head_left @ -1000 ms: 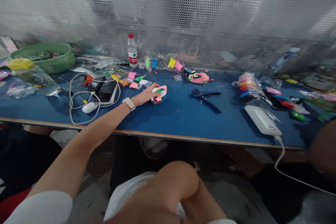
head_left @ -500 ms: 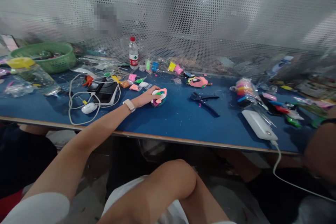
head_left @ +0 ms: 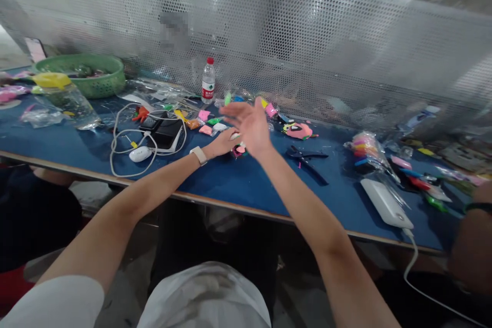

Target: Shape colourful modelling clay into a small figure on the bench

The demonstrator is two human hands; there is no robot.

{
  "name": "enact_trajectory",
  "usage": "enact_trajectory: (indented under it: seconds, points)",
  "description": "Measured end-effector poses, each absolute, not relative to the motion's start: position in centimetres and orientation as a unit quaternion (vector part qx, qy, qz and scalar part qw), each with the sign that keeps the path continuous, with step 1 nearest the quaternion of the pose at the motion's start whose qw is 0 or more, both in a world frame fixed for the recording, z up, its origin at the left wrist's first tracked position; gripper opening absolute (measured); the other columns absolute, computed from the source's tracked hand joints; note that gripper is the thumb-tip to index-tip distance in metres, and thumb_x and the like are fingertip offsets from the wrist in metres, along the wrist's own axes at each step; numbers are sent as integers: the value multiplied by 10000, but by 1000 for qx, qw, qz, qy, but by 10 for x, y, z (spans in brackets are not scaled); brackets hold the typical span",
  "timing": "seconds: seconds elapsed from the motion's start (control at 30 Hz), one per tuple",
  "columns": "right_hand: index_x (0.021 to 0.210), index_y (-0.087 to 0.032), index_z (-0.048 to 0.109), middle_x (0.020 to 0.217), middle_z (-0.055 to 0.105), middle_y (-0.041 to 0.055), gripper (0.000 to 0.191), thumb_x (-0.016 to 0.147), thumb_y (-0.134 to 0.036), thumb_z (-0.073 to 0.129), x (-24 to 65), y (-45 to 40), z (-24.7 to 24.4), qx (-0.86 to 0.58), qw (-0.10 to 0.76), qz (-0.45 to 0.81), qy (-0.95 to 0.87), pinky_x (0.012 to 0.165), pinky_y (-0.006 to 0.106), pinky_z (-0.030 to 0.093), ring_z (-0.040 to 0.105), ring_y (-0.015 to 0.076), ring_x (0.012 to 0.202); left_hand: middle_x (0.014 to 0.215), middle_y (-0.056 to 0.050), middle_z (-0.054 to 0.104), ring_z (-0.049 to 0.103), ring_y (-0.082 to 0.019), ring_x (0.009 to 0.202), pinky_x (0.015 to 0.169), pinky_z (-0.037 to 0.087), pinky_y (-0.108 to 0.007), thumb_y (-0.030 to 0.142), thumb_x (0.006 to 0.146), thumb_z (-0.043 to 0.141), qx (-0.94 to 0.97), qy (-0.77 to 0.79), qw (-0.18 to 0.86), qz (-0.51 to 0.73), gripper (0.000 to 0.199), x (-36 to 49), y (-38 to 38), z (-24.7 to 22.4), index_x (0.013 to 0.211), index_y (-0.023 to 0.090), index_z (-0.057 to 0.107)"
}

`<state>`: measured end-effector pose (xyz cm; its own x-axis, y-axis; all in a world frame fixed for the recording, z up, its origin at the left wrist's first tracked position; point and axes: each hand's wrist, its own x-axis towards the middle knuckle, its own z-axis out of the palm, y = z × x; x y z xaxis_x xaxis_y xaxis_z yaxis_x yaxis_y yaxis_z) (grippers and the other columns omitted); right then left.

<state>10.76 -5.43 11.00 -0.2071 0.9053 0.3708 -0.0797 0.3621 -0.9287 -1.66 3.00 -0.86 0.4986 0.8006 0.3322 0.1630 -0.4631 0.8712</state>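
Grips a small multicoloured piece (head_left: 240, 150) with the left hand (head_left: 223, 143), fingers closed on its left side, presumably to steady it near the middle of the blue tabletop (head_left: 238, 182). Raises the right hand (head_left: 251, 125) partly across the piece, fingers apart, with nothing visible in the palm; too blurred to tell contact. Note dark pliers (head_left: 298, 154) to the right, handles spread, probably set aside yet within reach, with a pink figure (head_left: 298, 130) lying just behind. Note colourful packets (head_left: 205, 129) behind the left hand, perhaps grouped for easy picking. See also, along the back, a perforated metal screen (head_left: 307, 46), with a red-capped bottle (head_left: 208, 87) upright before it; far left, a green basket (head_left: 105, 85).
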Motion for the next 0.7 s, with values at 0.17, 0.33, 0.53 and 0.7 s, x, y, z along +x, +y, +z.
enact_trajectory:
  seconds: [0.17, 0.33, 0.53, 0.7]
  points:
    - [962, -249, 773, 1047, 828, 75, 578, 920, -819, 861, 202, 0, 50, -542, 534, 363, -537, 698, 303, 645, 775, 225, 931, 932, -39, 663, 589, -211, 877, 798, 500, -343, 530, 1110, 643, 728, 353, 435, 395, 340, -16, 25, -6, 1150, 195, 683]
    - [1029, -235, 795, 964, 817, 35, 434, 888, -597, 989, 200, -13, 23, -503, 429, 536, -525, 686, 306, 691, 766, 176, 786, 865, -10, 592, 518, -181, 815, 776, 449, -333, 464, 1097, 674, 730, 363, 385, 432, 263, -19, 27, -4, 1047, 205, 676]
    - [1045, -240, 802, 1043, 840, 40, 429, 850, -566, 1000, 190, -16, 22, -486, 466, 516, -529, 754, 334, 711, 786, 195, 865, 982, -61, 736, 613, -184, 909, 847, 512, -334, 499, 1099, 696, 708, 331, 424, 458, 328, -21, 33, -5, 1075, 177, 755]
    - [1076, -239, 827, 1123, 829, 62, 527, 744, -594, 1032, 196, -22, 18, -456, 466, 494, -574, 771, 348, 717, 785, 243, 1029, 1015, -80, 777, 642, -187, 929, 855, 526, -338, 510, 1067, 742, 713, 336, 417, 453, 345, -23, 32, -4, 1036, 169, 784]
